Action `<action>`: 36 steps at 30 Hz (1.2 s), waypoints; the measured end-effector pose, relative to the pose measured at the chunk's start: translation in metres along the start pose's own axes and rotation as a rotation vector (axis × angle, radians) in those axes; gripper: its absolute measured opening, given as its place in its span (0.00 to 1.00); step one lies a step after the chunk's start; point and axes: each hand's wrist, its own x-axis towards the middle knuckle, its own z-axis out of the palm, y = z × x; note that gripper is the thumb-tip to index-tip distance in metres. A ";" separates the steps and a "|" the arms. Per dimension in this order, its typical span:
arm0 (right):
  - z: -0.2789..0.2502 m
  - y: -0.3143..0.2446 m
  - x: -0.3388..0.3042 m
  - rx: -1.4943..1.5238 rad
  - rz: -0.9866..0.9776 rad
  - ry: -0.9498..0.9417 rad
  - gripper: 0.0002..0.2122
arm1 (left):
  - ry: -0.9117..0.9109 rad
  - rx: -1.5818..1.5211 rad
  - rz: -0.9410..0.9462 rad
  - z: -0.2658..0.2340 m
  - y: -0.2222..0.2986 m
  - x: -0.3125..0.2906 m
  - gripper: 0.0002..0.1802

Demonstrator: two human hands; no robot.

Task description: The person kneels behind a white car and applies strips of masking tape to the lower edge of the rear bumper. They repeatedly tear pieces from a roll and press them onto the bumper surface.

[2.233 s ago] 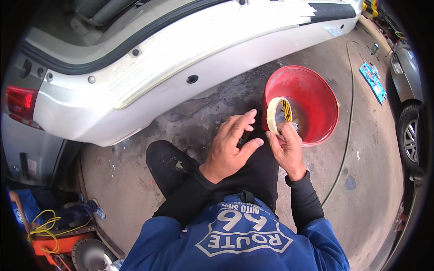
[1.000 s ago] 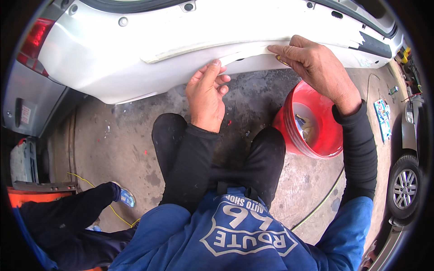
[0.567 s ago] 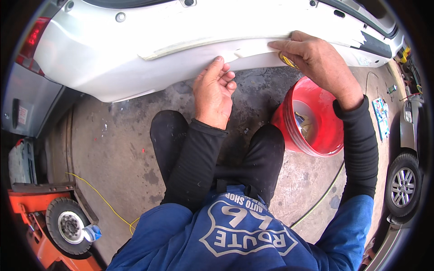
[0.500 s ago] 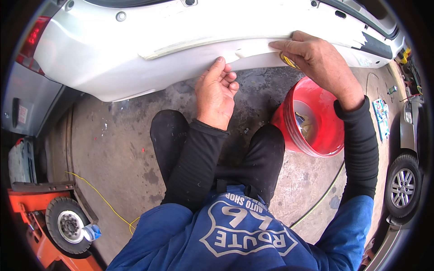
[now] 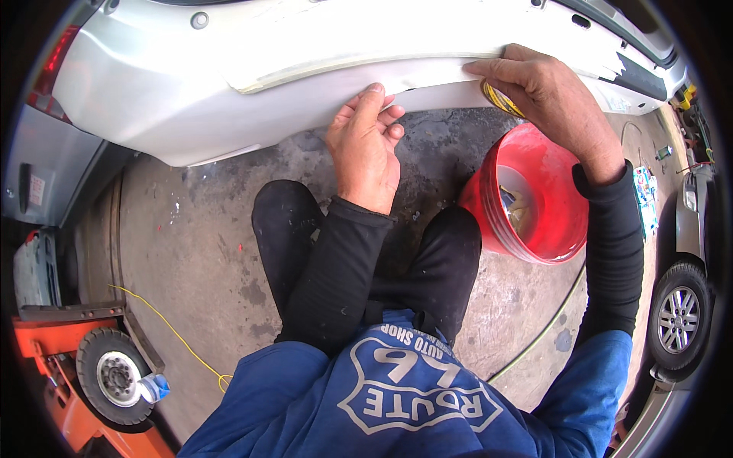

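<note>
A pale tape line (image 5: 321,71) runs along the lower part of a white car bumper (image 5: 191,91) in front of me. My right hand (image 5: 538,84) holds a roll of masking tape (image 5: 502,99) with a yellow-and-black inner core, its fingers against the bumper near the line's right end. My left hand (image 5: 366,141) is at the bumper's lower edge, thumb and forefinger pinched together and the other fingers curled. A whitish strip seems to stretch from this pinch toward the roll; it blends into the white paint, and the fingers partly hide its end.
A red bucket (image 5: 489,206) with cloudy liquid and pale pieces inside stands beside my right knee. A yellow cord (image 5: 168,333) and a hose (image 5: 538,336) lie on the stained concrete. Orange wheeled equipment (image 5: 46,343) is at left; another vehicle's wheel (image 5: 678,317) is at right.
Both hands have shifted slightly: the left one up toward the bumper, the right one a little to the right. More of the roll's yellow core shows under the right hand.
</note>
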 end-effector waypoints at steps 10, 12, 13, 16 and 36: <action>0.003 -0.001 -0.004 0.045 -0.010 -0.043 0.15 | -0.093 0.039 -0.170 -0.024 -0.013 0.005 0.09; 0.002 -0.003 -0.005 0.063 -0.027 -0.070 0.15 | -0.094 0.021 -0.231 -0.034 -0.012 0.003 0.09; 0.001 -0.004 -0.006 0.077 -0.036 -0.083 0.15 | -0.116 0.015 -0.225 -0.036 -0.010 0.003 0.07; -0.003 -0.007 -0.009 0.047 -0.010 -0.079 0.13 | -0.157 0.165 -0.009 -0.035 -0.004 0.003 0.06; -0.002 0.001 -0.005 -0.113 -0.017 -0.012 0.15 | 0.006 0.294 0.586 0.010 -0.018 0.012 0.13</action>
